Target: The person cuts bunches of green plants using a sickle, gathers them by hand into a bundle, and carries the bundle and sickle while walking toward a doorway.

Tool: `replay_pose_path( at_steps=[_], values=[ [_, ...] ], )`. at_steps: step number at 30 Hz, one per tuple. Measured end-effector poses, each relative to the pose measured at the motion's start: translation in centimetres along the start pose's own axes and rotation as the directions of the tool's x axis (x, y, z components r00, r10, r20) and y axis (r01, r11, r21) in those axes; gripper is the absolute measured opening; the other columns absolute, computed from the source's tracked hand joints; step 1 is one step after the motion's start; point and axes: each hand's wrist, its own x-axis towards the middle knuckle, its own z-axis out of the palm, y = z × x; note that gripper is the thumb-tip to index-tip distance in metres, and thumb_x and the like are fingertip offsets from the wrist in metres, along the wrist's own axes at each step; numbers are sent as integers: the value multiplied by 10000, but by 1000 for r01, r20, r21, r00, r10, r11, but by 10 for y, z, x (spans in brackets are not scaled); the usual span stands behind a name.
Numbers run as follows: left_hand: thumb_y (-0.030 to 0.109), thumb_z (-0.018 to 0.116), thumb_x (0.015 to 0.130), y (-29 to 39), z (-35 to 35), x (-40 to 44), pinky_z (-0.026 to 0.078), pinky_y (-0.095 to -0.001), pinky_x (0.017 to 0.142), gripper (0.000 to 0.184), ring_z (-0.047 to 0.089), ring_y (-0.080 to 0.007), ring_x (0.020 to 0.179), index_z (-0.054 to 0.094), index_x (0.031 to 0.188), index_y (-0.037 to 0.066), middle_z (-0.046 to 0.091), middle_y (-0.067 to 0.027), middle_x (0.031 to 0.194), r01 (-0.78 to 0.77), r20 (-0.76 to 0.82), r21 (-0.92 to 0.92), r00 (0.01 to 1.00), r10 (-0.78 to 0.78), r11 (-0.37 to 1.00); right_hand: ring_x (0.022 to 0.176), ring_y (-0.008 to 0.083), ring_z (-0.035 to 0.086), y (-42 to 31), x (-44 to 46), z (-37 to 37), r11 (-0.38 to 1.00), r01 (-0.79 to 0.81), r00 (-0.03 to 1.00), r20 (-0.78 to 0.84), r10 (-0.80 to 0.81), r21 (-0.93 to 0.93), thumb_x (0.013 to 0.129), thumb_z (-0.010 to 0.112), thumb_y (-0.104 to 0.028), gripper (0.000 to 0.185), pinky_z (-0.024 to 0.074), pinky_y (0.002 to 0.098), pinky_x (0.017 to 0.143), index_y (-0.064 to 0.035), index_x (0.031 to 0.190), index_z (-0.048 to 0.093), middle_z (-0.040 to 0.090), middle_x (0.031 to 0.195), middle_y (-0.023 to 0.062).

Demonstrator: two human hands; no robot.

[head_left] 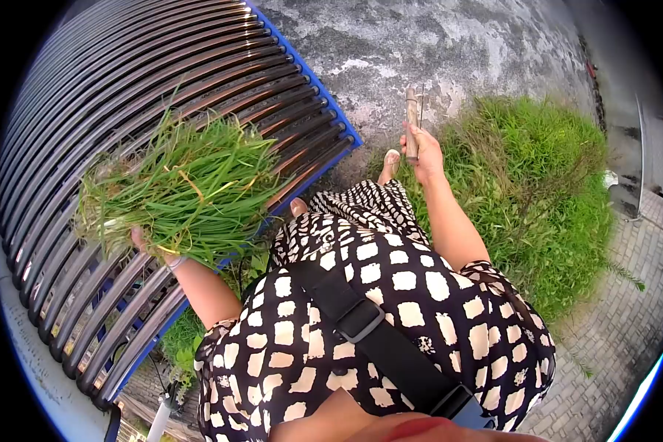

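Observation:
A big loose bunch of long green grass (pixel 191 184), with some yellowed blades and pale stems, is held out at the left over a rack of dark tubes (pixel 287 140). My left hand (pixel 141 239) grips it at the stem end, its fingers mostly covered by the grass. At the upper right, my right hand (pixel 423 147) is closed around a brown wooden handle (pixel 412 118) that points away from me. A thin dark edge shows beside the handle; the rest of the tool cannot be made out.
Green plants (pixel 545 169) grow at the right beside a stained concrete surface (pixel 361 44). Grey paving (pixel 604 331) lies at the lower right. The tube rack's blue frame (pixel 324 92) runs close by my left side. My feet show below the patterned dress.

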Motion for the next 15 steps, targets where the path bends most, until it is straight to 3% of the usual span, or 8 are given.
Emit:
replay_pose_path(
  at_steps=[3,5,7,8,11,15],
  values=[
    [318,566,772,-87,113,-13,519,-425,793,585,561,-298,995,444,1251,5,445,-227,1269,222,138,-54,967,-213,974,569,112,510,-55,33,-27,993,52,984,162,-68,105,897,515,-233,352,381,199,471,-42,1190,473,582,745,51],
    [271,606,669,-136,253,-43,473,-449,836,709,542,-315,1005,383,1284,-2,506,-205,1179,252,348,-175,920,-180,952,582,116,534,-103,53,-44,981,42,953,287,-97,191,882,557,-211,324,423,208,506,-32,1133,459,593,745,68],
    [243,635,642,-202,280,-36,472,-450,853,802,524,-320,1043,304,1329,-7,464,-208,1238,337,323,-150,905,-276,929,586,120,536,-138,70,-64,965,12,939,329,-101,262,874,571,-225,322,419,199,505,-38,1111,461,596,758,74],
    [242,639,639,-227,300,-33,467,-445,863,791,527,-318,1045,322,1318,-13,478,-209,1223,394,395,-149,865,-311,907,585,120,536,-155,75,-70,965,15,931,348,-108,260,858,594,-235,316,403,191,485,-44,1076,468,597,765,79],
    [239,653,630,-293,376,-27,453,-433,890,770,529,-311,1052,361,1294,-21,507,-208,1195,540,576,-143,727,-374,829,568,118,531,-210,79,-82,976,12,922,375,-94,216,851,602,-231,315,383,188,458,-41,1072,482,597,747,82],
    [234,674,617,-332,463,-26,437,-424,907,773,521,-306,1067,377,1289,-9,506,-196,1203,665,679,-64,576,-456,744,548,112,534,-257,89,-99,997,-61,903,423,72,-40,827,641,-242,357,388,193,447,-28,1082,511,598,708,80]
  ],
)
